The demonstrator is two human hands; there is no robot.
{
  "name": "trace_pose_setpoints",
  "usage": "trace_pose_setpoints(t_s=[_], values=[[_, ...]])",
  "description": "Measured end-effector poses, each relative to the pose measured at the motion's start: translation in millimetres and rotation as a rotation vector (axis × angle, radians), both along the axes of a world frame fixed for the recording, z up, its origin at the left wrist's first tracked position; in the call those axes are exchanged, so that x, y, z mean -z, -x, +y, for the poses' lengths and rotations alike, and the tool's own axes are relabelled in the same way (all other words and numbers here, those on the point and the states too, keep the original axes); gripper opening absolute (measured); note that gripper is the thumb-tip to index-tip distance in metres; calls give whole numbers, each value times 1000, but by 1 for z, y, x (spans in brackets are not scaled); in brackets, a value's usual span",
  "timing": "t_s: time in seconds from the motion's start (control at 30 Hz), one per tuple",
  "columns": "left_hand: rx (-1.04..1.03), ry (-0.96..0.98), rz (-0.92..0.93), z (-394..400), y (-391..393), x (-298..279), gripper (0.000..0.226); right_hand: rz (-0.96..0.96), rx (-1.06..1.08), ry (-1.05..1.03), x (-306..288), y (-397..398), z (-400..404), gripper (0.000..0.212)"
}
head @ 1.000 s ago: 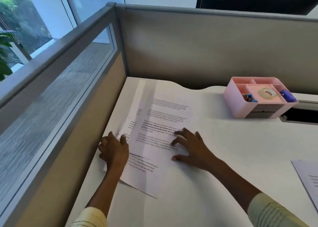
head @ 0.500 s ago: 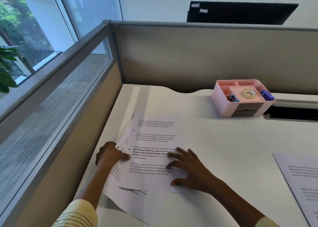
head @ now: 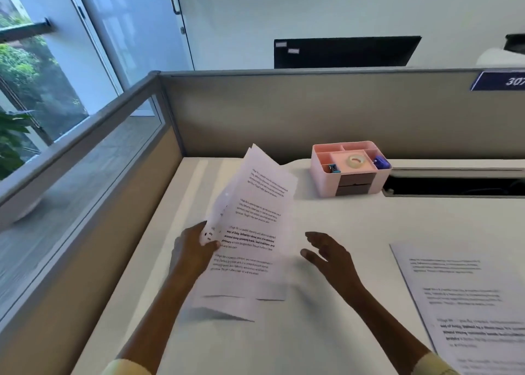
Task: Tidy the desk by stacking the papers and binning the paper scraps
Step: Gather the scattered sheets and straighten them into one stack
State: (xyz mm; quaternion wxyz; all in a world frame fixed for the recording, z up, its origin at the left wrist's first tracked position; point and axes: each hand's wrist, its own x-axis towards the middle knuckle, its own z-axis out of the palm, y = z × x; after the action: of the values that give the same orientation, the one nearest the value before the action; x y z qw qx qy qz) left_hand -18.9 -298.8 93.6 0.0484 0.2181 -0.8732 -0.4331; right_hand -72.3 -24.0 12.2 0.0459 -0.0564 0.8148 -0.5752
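Lifting papers (head: 252,232) now; right hand (head: 329,256) released.

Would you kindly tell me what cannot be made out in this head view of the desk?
- Printed text on the held papers: too small and blurred to read.
- Sheet on the right: cut off by the frame edge, motion-blurred.
- Left hand: its fingers are hidden behind the papers.
- Pink organizer: small items inside are unidentifiable.
- Bin and scraps: none in view.
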Motion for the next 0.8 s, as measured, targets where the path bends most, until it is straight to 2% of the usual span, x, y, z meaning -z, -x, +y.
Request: trace_pose_setpoints(t_s=[0.13,0.27,0.3,0.33,0.4,0.47,0.53,0.6,0.8], values=[[61,-29,127,48,-2,-26,21,-162,43,203,-28,12,39,54],[109,-136,223,99,-3,-51,17,-195,29,305,-55,19,82,98],[122,-177,235,111,-3,-55,17,-179,4,357,-59,21,93,97],[130,-221,245,123,-2,-59,17,-161,-25,406,-64,21,104,87],[142,-326,257,146,-1,-65,11,-133,-58,495,-74,20,123,58],[158,-439,270,171,0,-66,21,-111,-32,538,-86,20,146,39],[177,-531,267,195,3,-62,26,-86,30,543,-97,20,171,30],[199,-591,262,220,5,-53,27,-63,100,541,-103,20,198,29],[171,-658,155,298,6,-6,27,-73,214,392,-87,6,287,47]])
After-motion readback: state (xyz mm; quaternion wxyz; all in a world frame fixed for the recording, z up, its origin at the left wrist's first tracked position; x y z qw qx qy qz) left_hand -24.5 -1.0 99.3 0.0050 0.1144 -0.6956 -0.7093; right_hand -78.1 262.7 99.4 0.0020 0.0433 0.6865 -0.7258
